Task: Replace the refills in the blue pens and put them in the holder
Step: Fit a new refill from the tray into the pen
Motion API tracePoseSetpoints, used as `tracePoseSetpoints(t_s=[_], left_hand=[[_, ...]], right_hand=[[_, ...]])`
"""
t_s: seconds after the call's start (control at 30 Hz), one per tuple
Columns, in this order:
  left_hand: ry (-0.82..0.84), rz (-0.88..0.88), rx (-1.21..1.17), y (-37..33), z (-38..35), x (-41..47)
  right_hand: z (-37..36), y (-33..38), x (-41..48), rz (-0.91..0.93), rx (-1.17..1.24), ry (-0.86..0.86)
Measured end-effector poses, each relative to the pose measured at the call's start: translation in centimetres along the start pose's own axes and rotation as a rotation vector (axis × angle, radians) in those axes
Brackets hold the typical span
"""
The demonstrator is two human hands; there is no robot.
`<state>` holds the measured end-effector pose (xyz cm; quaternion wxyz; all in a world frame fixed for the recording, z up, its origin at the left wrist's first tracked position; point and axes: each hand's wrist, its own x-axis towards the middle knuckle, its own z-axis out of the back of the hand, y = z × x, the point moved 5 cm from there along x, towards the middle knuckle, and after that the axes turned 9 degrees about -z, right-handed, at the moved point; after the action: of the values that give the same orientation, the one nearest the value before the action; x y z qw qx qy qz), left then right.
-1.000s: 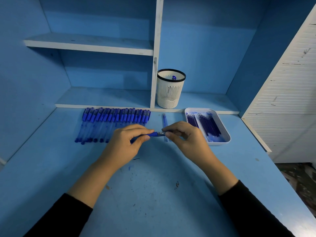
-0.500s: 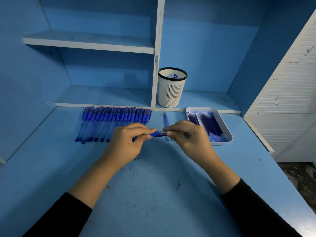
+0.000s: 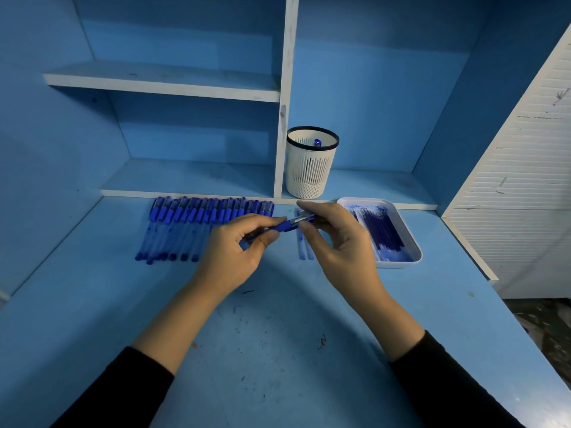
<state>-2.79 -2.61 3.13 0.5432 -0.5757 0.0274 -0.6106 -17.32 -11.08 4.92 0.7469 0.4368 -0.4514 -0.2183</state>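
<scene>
A blue pen [image 3: 285, 225] is held between both hands above the blue desk. My left hand [image 3: 234, 254] grips its barrel. My right hand [image 3: 336, 239] pinches its tip end between thumb and fingers. A row of several blue pens [image 3: 197, 227] lies on the desk to the left, partly hidden by my left hand. A white tray [image 3: 414, 242] with several blue refills sits on the right. Loose refills [image 3: 304, 250] lie on the desk behind my right hand. The white mesh holder [image 3: 310, 168] stands on the low shelf, with one pen cap showing inside.
A white shelf divider [image 3: 284, 97] rises just left of the holder, and a shelf board [image 3: 160, 83] runs at upper left. A white slatted panel [image 3: 519, 168] borders the desk on the right. Ink marks dot the desk surface [image 3: 247, 350] in front.
Both hands have stayed together on the pen, lifting it slightly. My right fingers have shifted on the tip end.
</scene>
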Motion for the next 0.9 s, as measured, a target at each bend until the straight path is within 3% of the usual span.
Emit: tracePoseSetpoints(t_s=[0.17, 0.4, 0.5, 0.63, 0.9], left_hand=[[0.093, -0.077, 0.133, 0.9, 0.7, 0.1], [0.253, 0.212, 0.557, 5.5, 3.2, -0.8], [0.337, 0.274, 0.637, 6.3, 3.0, -1.1], [0.368, 0.294, 0.675, 6.4, 2.9, -1.3], [0.400, 0.282, 0.730, 6.0, 2.7, -1.1]], right_hand=[[1.3, 1.2, 0.3, -0.017, 0.135, -0.142], [7.0, 6.8, 4.6, 0.179, 0.104, -0.522], [7.9, 8.0, 7.7, 0.249, 0.014, -0.600], [6.7, 6.2, 12.0, 0.249, -0.193, -0.575], [3.0, -0.5, 14.1, 0.141, -0.554, -0.305]])
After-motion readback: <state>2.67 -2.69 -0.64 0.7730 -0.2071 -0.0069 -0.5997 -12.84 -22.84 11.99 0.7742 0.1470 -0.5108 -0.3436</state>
